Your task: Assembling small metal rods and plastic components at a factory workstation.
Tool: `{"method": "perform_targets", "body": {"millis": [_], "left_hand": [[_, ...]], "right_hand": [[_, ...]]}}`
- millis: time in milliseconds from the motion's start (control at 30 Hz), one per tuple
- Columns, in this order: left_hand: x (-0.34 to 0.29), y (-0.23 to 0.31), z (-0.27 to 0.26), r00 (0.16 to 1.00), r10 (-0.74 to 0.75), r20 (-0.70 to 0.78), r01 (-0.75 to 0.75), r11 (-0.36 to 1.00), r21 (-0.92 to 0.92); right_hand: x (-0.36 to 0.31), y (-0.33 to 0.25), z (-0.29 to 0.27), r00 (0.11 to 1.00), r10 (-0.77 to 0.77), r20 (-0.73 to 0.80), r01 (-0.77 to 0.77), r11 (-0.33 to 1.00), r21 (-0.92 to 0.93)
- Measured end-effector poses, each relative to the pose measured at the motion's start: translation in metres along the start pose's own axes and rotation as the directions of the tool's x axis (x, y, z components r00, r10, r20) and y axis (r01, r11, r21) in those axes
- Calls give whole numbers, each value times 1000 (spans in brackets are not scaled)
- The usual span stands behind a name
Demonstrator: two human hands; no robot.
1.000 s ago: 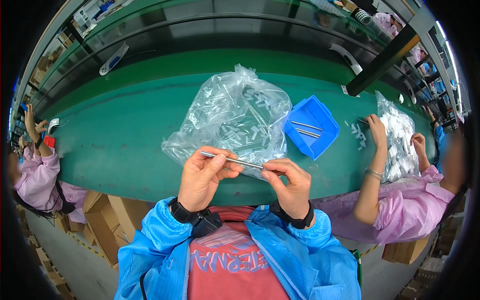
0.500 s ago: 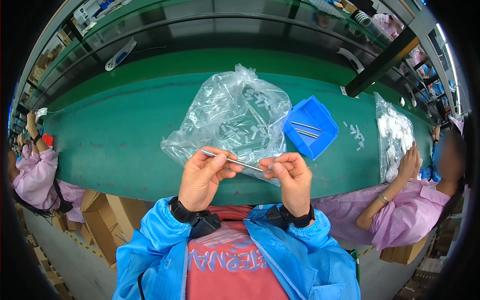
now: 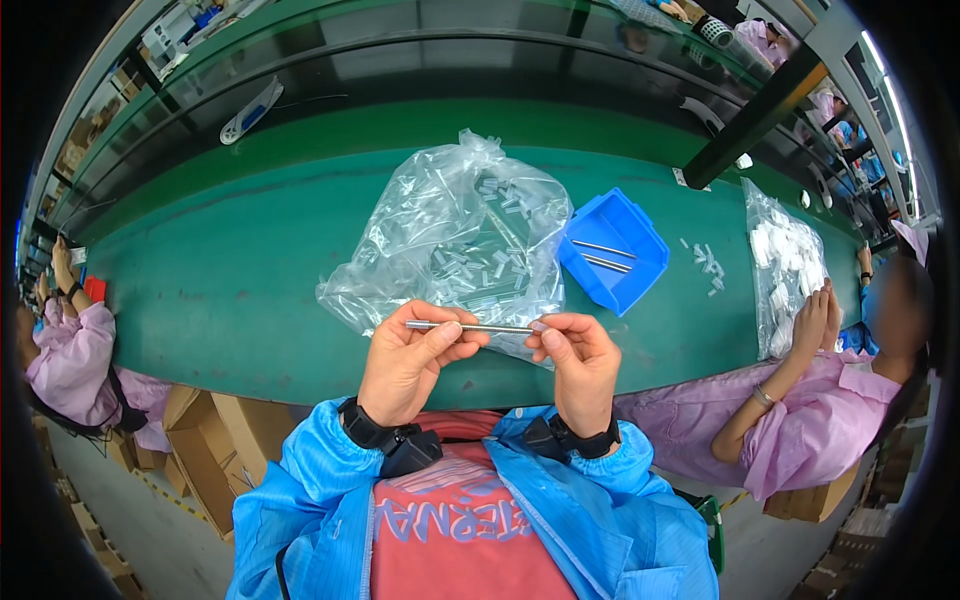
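Green bench [image 3: 230, 290] spans the view. Clear bag of small tubes [image 3: 455, 240] at 12 o'clock; blue tray [image 3: 640, 270] at 2. Left hand [image 3: 410, 360] and right hand [image 3: 580, 365] pinch thin metal rod [image 3: 480, 327], horizontal, centre.

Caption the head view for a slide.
Both hands, left hand and right hand, hold a thin metal rod over a clear plastic bag.

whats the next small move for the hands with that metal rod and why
Probably push the small clear piece at the right hand's fingertips further along the thin metal rod. The left hand holds the rod level and the right hand pinches its other end, above the clear bag of similar pieces.
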State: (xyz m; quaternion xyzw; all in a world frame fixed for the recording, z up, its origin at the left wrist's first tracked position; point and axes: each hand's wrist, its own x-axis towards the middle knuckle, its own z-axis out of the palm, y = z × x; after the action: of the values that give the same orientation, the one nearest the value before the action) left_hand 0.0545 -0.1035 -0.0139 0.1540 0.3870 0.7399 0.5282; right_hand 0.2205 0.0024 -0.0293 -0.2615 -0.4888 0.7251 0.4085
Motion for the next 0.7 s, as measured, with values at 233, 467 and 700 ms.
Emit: {"method": "perform_targets", "body": {"millis": [233,467,700], "left_hand": [[-1,-1,-1,1000,31,-6,-31,1000,-1],[-1,-1,-1,999,43,-5,-43,999,15],[-2,0,0,998,58,-6,-58,997,50]], "right_hand": [[-3,-1,-1,997,-69,19,71,992,-108],[-5,-1,2,992,-123,28,125,983,-134],[-3,-1,1,972,-227,65,236,939,-251]]}}
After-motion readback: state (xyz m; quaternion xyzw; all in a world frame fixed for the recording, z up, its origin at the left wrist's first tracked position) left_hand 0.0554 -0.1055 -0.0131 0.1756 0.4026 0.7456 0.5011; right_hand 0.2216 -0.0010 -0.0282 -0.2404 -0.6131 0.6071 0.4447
